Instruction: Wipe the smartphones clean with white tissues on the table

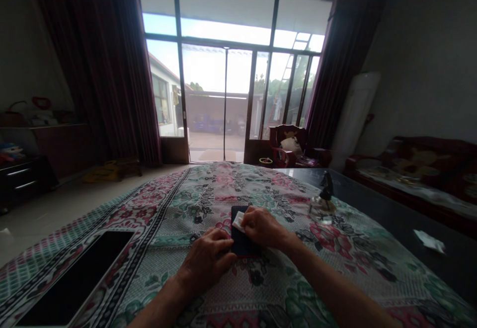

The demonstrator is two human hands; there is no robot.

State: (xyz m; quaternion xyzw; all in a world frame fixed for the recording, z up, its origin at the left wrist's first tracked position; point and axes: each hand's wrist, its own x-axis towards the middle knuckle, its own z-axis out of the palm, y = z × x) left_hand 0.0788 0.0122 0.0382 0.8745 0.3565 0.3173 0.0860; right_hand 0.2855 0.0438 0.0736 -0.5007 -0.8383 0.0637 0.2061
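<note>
While we looked down, our left hand lay flat with its fingers bent, pressing the near edge of a phone. It was dark, flat and shaped like a long box, and it lay on the cloth in the middle of the table, right in front of us. Our right hand was curled on top of the phone, and it pinched a small white wipe against the smooth dark face. The wipe looked soft and crumpled.

The cloth was thick and woven, with pink flowers, green leaves and striped edges. A big flat tablet with a shiny black screen lay on it, well off to our left. A small clear glass bottle with a dark pointed top stood near our right hand, at the edge of the cloth. Past it the bare table was dark and glossy, and a crumpled white tissue lay there, well apart from the hands.
</note>
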